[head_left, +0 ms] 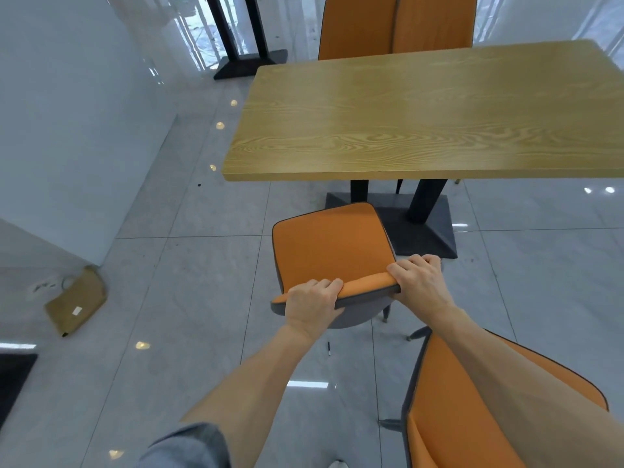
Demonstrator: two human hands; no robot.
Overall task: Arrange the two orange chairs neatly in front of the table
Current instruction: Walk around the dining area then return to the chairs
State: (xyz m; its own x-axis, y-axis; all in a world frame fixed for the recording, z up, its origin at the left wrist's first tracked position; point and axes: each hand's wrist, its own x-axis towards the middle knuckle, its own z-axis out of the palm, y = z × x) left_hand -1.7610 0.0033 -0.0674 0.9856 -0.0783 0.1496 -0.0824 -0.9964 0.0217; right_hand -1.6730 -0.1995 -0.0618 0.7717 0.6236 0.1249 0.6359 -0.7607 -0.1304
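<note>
An orange chair (329, 246) with a grey underside stands on the tiled floor just before the near edge of the wooden table (422, 116), facing it. My left hand (312, 307) grips the left part of its backrest top. My right hand (420, 282) grips the right part of the same edge. A second orange chair (449, 410) sits at the lower right, partly under my right forearm and cut off by the frame.
Two more orange chair backs (395, 25) stand at the table's far side. The table's black pedestal base (422, 231) is right of the held chair. A tan bag (76, 300) lies by the white wall (67, 113). A small pen (328, 348) lies on the floor.
</note>
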